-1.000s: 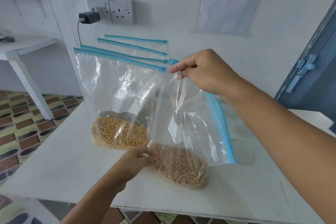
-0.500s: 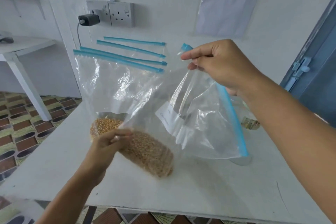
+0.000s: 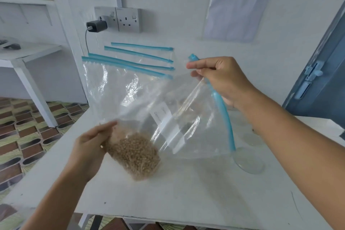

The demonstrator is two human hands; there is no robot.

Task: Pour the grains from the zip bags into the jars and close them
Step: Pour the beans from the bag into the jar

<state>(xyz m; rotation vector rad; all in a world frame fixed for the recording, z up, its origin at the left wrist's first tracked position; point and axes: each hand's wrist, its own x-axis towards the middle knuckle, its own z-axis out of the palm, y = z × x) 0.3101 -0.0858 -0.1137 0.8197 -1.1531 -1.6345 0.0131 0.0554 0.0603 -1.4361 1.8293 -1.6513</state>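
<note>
A clear zip bag point(image 3: 179, 117) with a blue zip strip hangs tilted above the white table point(image 3: 186, 192). Tan grains point(image 3: 136, 155) fill its lower left corner. My right hand point(image 3: 222, 78) pinches the bag's blue zip end at the upper right. My left hand point(image 3: 89, 145) grips the bag's bottom corner beside the grains. Behind stand more clear zip bags point(image 3: 115, 84) with blue strips, leaning against the wall. A round clear jar lid point(image 3: 250, 160) lies on the table under the bag's right edge. The jars are mostly hidden behind the bag and my right arm.
A wall socket with a black charger point(image 3: 97, 25) sits above the bags. A laminated paper sheet point(image 3: 239, 2) hangs on the wall. A blue door point(image 3: 321, 80) is at the right. A second white table point(image 3: 24, 54) and patterned floor lie at the left.
The bag was lifted off the table and tilted. My left hand slid left with the grain-filled corner, and my right hand moved right with the zip end.
</note>
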